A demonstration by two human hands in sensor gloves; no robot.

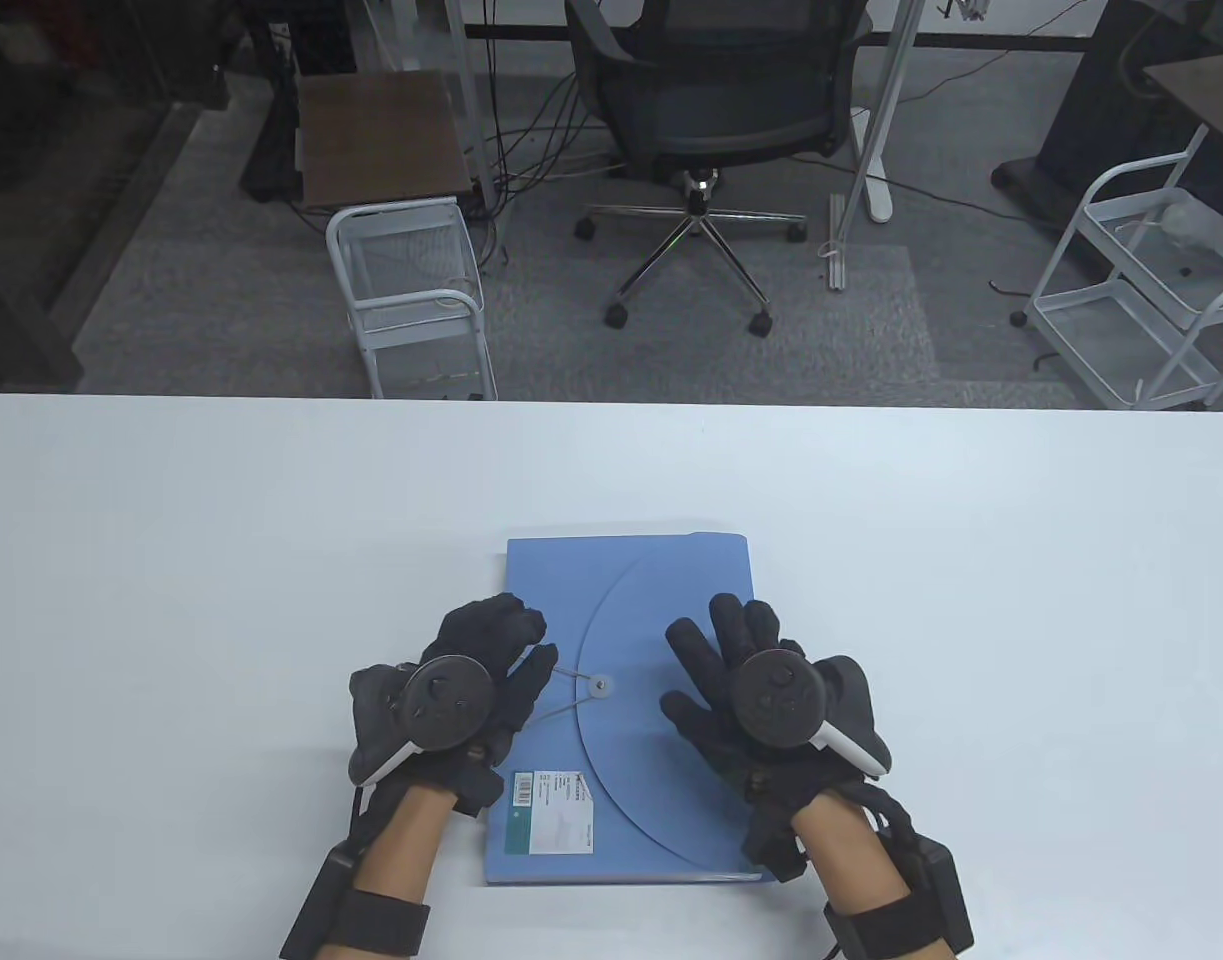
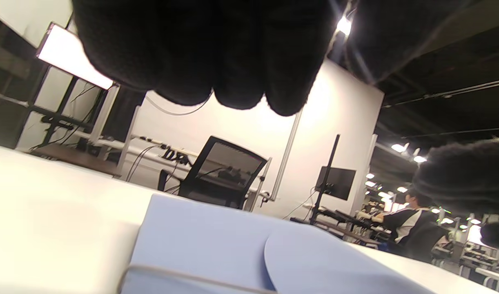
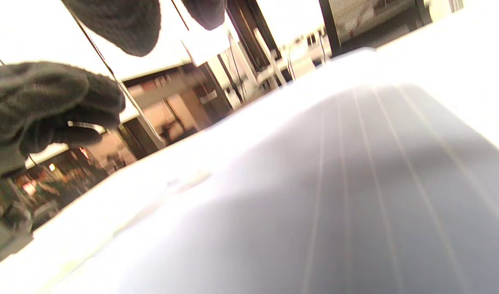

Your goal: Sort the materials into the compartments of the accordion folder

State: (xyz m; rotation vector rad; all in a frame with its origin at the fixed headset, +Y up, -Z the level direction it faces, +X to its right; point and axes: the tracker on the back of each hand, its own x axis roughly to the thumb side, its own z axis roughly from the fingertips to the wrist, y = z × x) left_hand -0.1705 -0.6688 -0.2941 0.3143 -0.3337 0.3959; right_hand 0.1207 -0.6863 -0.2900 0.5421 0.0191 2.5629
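While blue accordion folder (image 1: 626, 600) lies flat and closed at near centre of white bench (image 1: 171, 560), both hands hover over it. Left hand (image 1: 461, 690) over folder's left edge, fingers loosely extended, grip holding nothing. Right hand (image 1: 761, 690) over rounded flap (image 1: 641, 640) on right side, fingers spread and relaxed, grip empty. Elastic cord (image 1: 571, 690) runs from left edge to round button (image 1: 601, 686) between hands. White label (image 1: 553, 812) at folder's near left corner. Office chair (image 1: 716, 110) on floor beyond far bench edge.
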